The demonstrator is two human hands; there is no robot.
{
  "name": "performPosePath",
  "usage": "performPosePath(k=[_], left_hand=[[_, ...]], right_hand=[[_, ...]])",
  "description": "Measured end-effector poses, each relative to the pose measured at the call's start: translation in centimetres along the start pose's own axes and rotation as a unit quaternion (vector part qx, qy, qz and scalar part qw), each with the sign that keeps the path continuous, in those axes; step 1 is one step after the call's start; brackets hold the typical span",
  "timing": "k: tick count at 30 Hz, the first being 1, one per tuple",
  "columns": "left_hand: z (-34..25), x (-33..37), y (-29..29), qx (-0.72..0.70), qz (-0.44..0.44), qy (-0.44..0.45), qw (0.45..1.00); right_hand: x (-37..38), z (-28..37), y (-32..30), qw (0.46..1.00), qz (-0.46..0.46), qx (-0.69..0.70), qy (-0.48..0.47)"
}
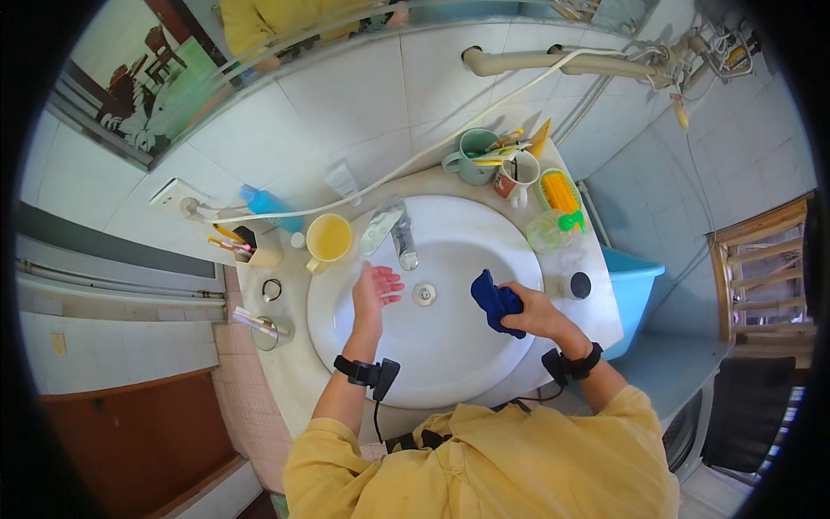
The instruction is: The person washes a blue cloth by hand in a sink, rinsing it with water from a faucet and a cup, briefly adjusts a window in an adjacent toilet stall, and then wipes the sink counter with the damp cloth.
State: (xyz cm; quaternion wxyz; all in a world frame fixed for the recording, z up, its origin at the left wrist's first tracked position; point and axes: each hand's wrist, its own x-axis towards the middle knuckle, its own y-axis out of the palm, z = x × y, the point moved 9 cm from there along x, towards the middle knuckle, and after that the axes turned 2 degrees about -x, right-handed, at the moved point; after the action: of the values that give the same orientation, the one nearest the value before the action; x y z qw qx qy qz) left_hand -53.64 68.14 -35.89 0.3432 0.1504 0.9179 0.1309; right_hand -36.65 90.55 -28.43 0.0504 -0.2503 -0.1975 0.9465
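Over the right side of the washbasin [415,368], a crumpled dark blue cloth [494,303] sits in the person's right hand [536,313]. The fingers of that hand are clamped on its right-hand edge, and the rest sticks out toward the drain [424,295]; whether any of it touches the basin cannot be told. The left hand [372,290] holds nothing: it hangs above the basin's left side, near the faucet [404,240], its fingers slightly apart.

The cloth looks light and limp, and should fold and squeeze easily without risk of breaking. Whether it is wet cannot be seen; soaked, it would likely be heavier and perhaps slick. The loose left part, facing the empty hand, seems the best place for a second hold, with the gathered folds better suited to a firm squeeze.

Free room lies in the middle and front of the bowl, between the two hands. The tighter edges are around it: the faucet stands at the back, a yellow mug [329,240] is close by the left rim, and on the worktop [596,322] to the right a dark-topped jar [577,285] and a pump bottle [546,233] would probably suffer from a wide elbow or a flicked corner.
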Motion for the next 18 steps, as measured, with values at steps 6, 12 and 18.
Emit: performPosePath(k=[6,12,18], left_hand=[[8.2,4.4,-0.1,0.498,0.047,0.153,0.852],[11.7,5.9,2.5,0.656,0.041,0.280,0.700],[14.0,7.6,2.9,0.733,0.081,0.253,0.626]], right_hand=[[-0.3,-1.0,0.5,1.000,0.009,0.015,0.014],[-0.3,-1.8,0.8,0.998,0.017,0.050,0.047],[0.3,-2.2,1.2,0.996,0.030,0.060,0.066]])
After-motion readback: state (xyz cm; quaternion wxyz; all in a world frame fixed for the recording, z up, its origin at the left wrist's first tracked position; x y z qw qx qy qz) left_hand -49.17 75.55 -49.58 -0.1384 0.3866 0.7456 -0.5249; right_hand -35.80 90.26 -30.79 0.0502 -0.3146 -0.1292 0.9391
